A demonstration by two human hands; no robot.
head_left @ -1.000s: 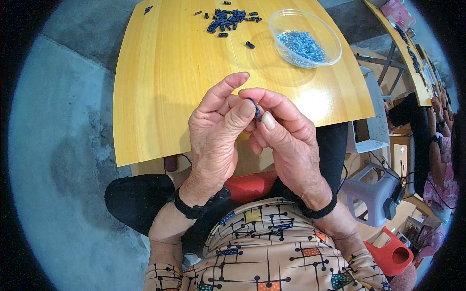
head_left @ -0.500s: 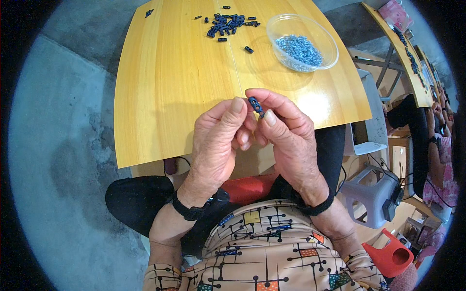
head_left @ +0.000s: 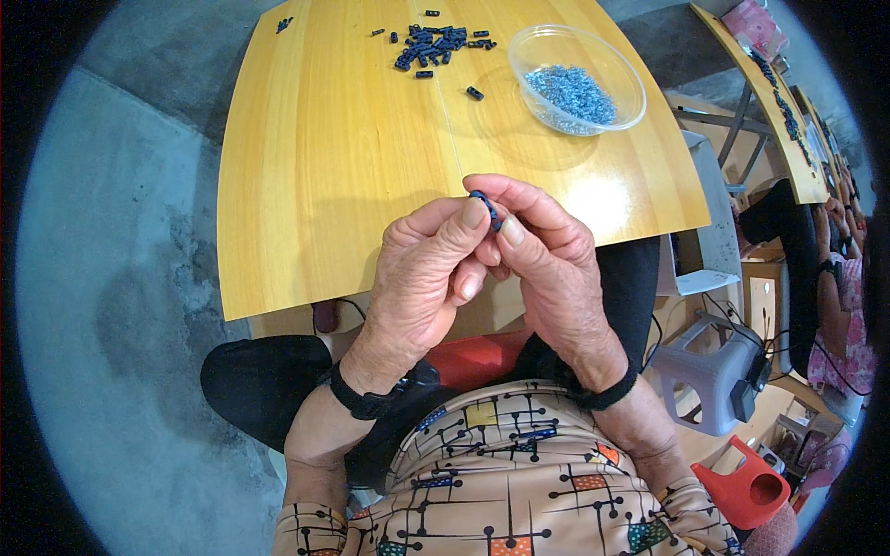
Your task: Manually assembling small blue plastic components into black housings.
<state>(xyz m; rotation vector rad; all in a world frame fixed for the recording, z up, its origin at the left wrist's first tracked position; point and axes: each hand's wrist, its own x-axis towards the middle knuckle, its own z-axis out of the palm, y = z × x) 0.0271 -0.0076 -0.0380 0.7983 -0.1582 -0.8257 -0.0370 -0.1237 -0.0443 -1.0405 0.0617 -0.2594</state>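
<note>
Turning of the small dark-blue piece (head_left: 493,216) was noted (holes now mostly hidden): pinched by the left hand (head_left: 423,264) and right hand (head_left: 558,264) together, it is held to the near left of the clear bowl (head_left: 625,78); closer two-handed control is judged gained.

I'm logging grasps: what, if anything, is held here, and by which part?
A small dark-blue piece, held by its ends in the right hand, forefinger far, thumb near. The left hand has its thumb beside it; any grip underneath is hidden.
</note>
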